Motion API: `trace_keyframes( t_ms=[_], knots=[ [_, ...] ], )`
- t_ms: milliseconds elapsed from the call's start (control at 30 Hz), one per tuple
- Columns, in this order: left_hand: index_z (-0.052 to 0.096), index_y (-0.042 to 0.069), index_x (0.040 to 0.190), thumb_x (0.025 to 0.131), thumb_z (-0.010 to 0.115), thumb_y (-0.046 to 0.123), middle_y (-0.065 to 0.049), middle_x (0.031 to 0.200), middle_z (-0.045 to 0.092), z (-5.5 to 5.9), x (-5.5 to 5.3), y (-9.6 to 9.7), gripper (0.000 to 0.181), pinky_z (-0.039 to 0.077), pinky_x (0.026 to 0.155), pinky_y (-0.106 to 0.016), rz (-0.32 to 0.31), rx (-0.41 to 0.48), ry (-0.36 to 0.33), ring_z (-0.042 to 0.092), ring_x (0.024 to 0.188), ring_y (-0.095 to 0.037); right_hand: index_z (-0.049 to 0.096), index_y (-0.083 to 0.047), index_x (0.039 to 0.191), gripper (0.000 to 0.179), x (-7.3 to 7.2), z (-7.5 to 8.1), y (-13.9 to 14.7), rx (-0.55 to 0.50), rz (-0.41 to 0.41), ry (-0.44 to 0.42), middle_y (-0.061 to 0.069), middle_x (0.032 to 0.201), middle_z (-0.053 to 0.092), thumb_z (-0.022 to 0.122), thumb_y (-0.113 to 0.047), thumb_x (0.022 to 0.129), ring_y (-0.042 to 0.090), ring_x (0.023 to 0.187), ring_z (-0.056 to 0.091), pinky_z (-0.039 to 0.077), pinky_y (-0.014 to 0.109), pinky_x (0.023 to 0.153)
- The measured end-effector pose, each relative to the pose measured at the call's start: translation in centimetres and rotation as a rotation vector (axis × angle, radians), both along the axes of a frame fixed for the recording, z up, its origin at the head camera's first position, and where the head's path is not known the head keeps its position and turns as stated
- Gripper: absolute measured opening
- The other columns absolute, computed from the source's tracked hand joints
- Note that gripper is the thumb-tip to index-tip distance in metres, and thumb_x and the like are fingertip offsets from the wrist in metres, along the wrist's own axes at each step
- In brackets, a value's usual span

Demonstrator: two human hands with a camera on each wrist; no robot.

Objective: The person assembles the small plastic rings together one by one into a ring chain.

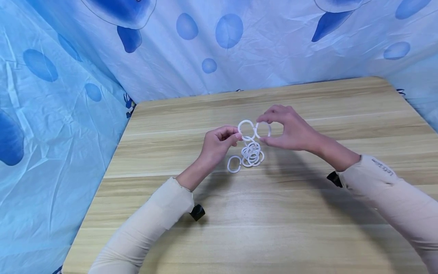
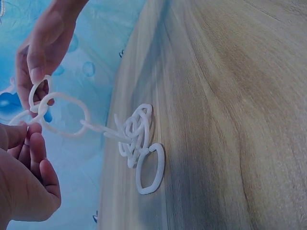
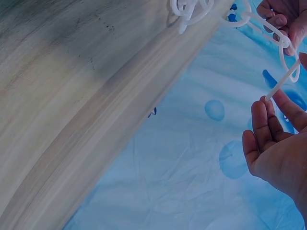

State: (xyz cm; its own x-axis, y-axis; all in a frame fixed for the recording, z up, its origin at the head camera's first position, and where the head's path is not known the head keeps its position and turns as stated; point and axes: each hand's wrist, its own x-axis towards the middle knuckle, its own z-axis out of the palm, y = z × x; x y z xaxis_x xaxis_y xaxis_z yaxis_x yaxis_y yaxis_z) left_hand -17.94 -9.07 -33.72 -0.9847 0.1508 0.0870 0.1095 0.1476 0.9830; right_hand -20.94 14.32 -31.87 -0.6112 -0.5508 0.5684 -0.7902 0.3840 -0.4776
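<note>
Several white C-shaped plastic rings are in view. Just above the table, my left hand (image 1: 219, 142) pinches one white ring (image 1: 245, 121) between thumb and fingers. Facing it, my right hand (image 1: 291, 129) holds a second ring (image 1: 256, 131) by opposite sides, thumb below and fingertip above. The two held rings meet at their edges. From the left hand's side, a large linked ring (image 2: 87, 108) hangs down in a chain to a pile of rings (image 1: 251, 154) on the table. One more ring (image 1: 228, 164) lies flat at the pile's left edge.
The wooden table (image 1: 246, 220) spreads under both arms. A blue patterned sheet (image 1: 164, 68) hangs along its far and left sides. Black straps (image 1: 197, 212) sit under the pale sleeves (image 1: 154, 217).
</note>
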Motion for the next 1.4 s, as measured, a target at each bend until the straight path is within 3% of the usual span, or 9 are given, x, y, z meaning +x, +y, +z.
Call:
trace_keyframes(
  t_ms=[100,367,567,800,933,1100,1200,1400],
  knots=[
    [0.07,-0.001,0.095,0.088,0.07,0.01,-0.002,0.081,0.065,0.0,0.0,0.0,0.013,0.051,0.084,-0.052,-0.01,0.008,0.003,0.058,0.07,-0.012,0.072,-0.006,0.105,0.038,0.1,0.2,-0.2,0.011,0.001,-0.023,0.001,0.09,0.066,0.083,-0.011,0.069,0.023,0.085,0.059,0.039,0.039,0.08],
    [0.07,-0.001,0.094,0.088,0.07,0.008,-0.004,0.082,0.066,0.0,0.1,-0.1,0.012,0.054,0.072,-0.026,-0.02,-0.016,0.009,0.059,0.071,-0.012,0.071,-0.006,0.107,0.037,0.4,0.5,-0.4,0.039,0.003,-0.136,0.0,0.09,0.063,0.082,-0.012,0.072,0.021,0.085,0.055,0.042,0.037,0.079],
    [0.07,-0.002,0.094,0.088,0.069,0.007,-0.004,0.08,0.065,-0.1,0.1,-0.1,0.011,0.054,0.072,-0.025,-0.023,-0.022,0.004,0.058,0.071,-0.012,0.071,-0.01,0.106,0.034,0.4,0.5,-0.3,0.051,0.001,-0.248,-0.001,0.088,0.06,0.081,-0.013,0.074,0.016,0.085,0.053,0.043,0.036,0.08],
    [0.071,-0.003,0.094,0.087,0.07,0.005,-0.003,0.079,0.066,-0.2,0.2,0.0,0.01,0.054,0.072,-0.027,-0.036,-0.035,0.028,0.058,0.07,-0.011,0.072,-0.013,0.105,0.03,0.3,0.5,-0.3,0.058,0.045,-0.368,-0.001,0.093,0.062,0.08,-0.012,0.075,0.02,0.089,0.052,0.042,0.037,0.082],
    [0.071,-0.002,0.094,0.087,0.071,0.006,-0.003,0.081,0.068,-0.1,0.2,0.3,0.01,0.053,0.072,-0.03,-0.07,-0.059,0.046,0.058,0.07,-0.011,0.072,-0.013,0.101,0.029,0.4,0.6,-0.7,0.084,0.073,-0.278,-0.002,0.093,0.063,0.08,-0.014,0.073,0.018,0.088,0.053,0.042,0.036,0.078],
    [0.072,0.0,0.094,0.087,0.071,0.007,-0.004,0.086,0.07,-0.1,0.3,0.4,0.01,0.054,0.078,-0.043,-0.084,-0.088,0.025,0.059,0.071,-0.01,0.072,-0.008,0.1,0.034,0.4,0.7,-1.2,0.044,0.042,-0.013,0.001,0.091,0.065,0.081,-0.015,0.068,0.019,0.087,0.056,0.038,0.041,0.081],
    [0.072,-0.001,0.099,0.088,0.07,0.009,-0.008,0.09,0.071,-0.1,0.3,0.3,0.015,0.052,0.082,-0.05,-0.083,-0.084,0.014,0.059,0.072,-0.01,0.071,-0.007,0.099,0.035,0.4,0.8,-1.4,0.026,0.001,0.098,0.002,0.09,0.064,0.081,-0.017,0.067,0.019,0.087,0.055,0.035,0.043,0.08],
    [0.07,-0.001,0.104,0.096,0.061,0.018,-0.017,0.096,0.069,0.2,0.3,0.3,0.023,0.054,0.079,-0.031,-0.033,-0.05,-0.007,0.061,0.072,-0.013,0.071,-0.006,0.099,0.038,0.6,0.7,-1.7,0.024,-0.027,0.182,0.005,0.09,0.063,0.082,-0.02,0.066,0.022,0.091,0.054,0.034,0.044,0.082]
  ],
)
